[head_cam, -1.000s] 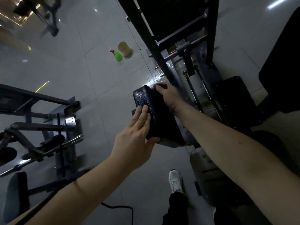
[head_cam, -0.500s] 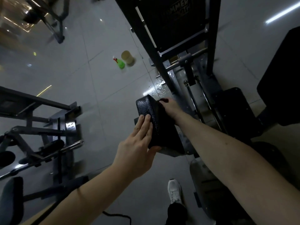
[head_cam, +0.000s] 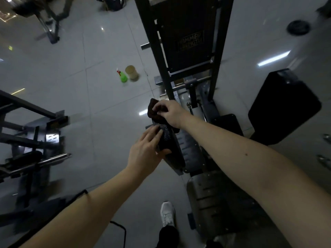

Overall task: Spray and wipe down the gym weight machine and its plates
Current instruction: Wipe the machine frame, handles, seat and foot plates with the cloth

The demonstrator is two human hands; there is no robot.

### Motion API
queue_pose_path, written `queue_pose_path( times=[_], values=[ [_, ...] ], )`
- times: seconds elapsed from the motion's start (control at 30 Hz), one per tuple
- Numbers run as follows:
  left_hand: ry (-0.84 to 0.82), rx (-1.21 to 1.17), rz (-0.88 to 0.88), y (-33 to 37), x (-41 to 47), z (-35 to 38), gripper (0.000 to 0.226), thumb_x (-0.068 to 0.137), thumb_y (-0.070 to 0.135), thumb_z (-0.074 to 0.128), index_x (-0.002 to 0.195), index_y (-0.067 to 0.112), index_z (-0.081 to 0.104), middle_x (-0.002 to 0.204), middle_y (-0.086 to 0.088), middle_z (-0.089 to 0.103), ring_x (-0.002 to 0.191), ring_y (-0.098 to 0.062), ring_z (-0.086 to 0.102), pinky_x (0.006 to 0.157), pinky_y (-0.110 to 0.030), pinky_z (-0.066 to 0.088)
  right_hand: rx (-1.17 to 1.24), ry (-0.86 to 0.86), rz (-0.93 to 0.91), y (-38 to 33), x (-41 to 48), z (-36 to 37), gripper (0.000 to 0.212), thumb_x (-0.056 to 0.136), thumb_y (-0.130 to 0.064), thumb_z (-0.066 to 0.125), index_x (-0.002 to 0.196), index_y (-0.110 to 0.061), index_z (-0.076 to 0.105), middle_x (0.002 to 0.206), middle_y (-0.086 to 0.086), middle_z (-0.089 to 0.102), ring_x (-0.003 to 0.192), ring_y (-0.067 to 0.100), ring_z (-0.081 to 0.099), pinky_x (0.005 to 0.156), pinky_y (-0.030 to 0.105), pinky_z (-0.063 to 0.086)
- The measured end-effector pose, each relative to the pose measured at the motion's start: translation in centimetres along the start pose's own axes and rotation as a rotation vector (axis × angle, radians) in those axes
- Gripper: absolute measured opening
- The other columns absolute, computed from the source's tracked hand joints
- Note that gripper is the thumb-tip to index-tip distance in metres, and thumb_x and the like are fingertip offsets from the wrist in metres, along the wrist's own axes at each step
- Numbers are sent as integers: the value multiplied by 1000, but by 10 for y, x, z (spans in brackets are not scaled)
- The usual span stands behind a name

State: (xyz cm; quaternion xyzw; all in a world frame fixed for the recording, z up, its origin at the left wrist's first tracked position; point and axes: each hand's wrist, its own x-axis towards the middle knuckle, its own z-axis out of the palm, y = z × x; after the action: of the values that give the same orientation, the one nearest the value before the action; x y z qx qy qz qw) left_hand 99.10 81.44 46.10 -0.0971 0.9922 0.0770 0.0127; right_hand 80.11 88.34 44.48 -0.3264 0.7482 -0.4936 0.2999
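Grey glossy floor tiles point(head_cam: 80, 108) everywhere, gym's pretty dim. Head view: my right hand point(head_cam: 169, 112) is bunched around a dark cloth point(head_cam: 152, 110), pressing it on the far end of a black textured pad point(head_cam: 165, 135) on the weight machine point(head_cam: 188, 51). My left hand point(head_cam: 146, 154) lies on the pad's near end, fingers point(head_cam: 154, 133) straight and close together, thumb hooked under the edge. Green spray bottle point(head_cam: 123, 76) stands on the floor further off to the left, just beside a tan cup point(head_cam: 131, 72). White shoe point(head_cam: 167, 213) down near me.
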Motion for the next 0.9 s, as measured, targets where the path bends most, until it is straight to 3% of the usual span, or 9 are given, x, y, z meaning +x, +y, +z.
queue_pose_path(
  times=[0.03, 0.13, 0.33, 0.4, 0.5, 0.6, 0.67, 0.77, 0.9],
  values=[
    [83, -50, -41, -1, -5, 5, 70, 85, 48, 77, 140, 8, 59, 142, -12, 56, 128, -33, 52, 98, -48, 54, -39, 26, 7, 1, -10, 2, 22, 94, -2, 63, 111, -13, 73, 114, 1, 66, 108, 14, 60, 101, 26, 48],
    [201, -262, -203, 5, -16, 13, 63, 81, 39, 83, 133, 9, 64, 119, -8, 63, 108, -26, 55, 91, -42, 53, -136, 120, 16, 5, -44, 10, 24, 94, -6, 64, 112, -18, 74, 116, 1, 61, 110, 12, 51, 102, 25, 40],
    [183, -800, -381, 13, -25, 20, 51, 87, 12, 76, 136, 20, 63, 109, 2, 64, 100, -16, 63, 91, -39, 56, -320, 182, -17, 0, -92, 35, 29, 91, 0, 60, 110, -17, 73, 117, 0, 64, 108, 18, 44, 91, 20, 33],
    [180, -880, -418, 14, -28, 16, 46, 87, 6, 71, 130, 23, 67, 109, 4, 68, 101, -12, 65, 92, -37, 57, -390, 196, -23, -8, -109, 42, 30, 89, 1, 59, 111, -16, 72, 117, 1, 63, 107, 24, 46, 91, 26, 37],
    [161, -960, -419, 18, -38, 1, 44, 90, -5, 61, 118, 29, 68, 103, 12, 69, 96, -4, 65, 92, -21, 54, -445, 254, 17, -22, -136, 55, 32, 87, -1, 60, 115, -14, 71, 116, 2, 61, 107, 26, 46, 94, 35, 42],
    [92, -978, -434, 14, -50, -2, 37, 93, -4, 56, 121, 15, 72, 111, 2, 71, 102, -14, 65, 97, -31, 53, -496, 108, 181, -28, -173, 72, 27, 91, -4, 64, 114, -16, 72, 118, 5, 61, 110, 26, 51, 99, 42, 45],
    [22, -994, -458, 11, -61, -1, 37, 94, -2, 55, 125, 11, 71, 114, -1, 73, 102, -13, 67, 95, -28, 55, -413, -23, 418, -31, -212, 86, 26, 98, -9, 61, 120, -20, 70, 123, 3, 59, 116, 22, 55, 108, 37, 44],
    [-78, -1029, -471, 17, -81, 8, 36, 96, 2, 58, 128, 12, 70, 117, -1, 72, 101, -10, 68, 86, -12, 52, -166, 100, 586, -35, -265, 100, 28, 103, -12, 55, 126, -23, 67, 125, -4, 63, 119, 13, 57, 103, 26, 43],
    [-356, -1029, -358, 31, -106, 25, 40, 95, 4, 60, 131, 19, 66, 122, 4, 69, 116, -14, 64, 105, -36, 52, -65, 209, 639, -44, -290, 105, 31, 104, -20, 56, 131, -32, 64, 123, -10, 65, 115, 7, 58, 92, 23, 48]
  ],
)
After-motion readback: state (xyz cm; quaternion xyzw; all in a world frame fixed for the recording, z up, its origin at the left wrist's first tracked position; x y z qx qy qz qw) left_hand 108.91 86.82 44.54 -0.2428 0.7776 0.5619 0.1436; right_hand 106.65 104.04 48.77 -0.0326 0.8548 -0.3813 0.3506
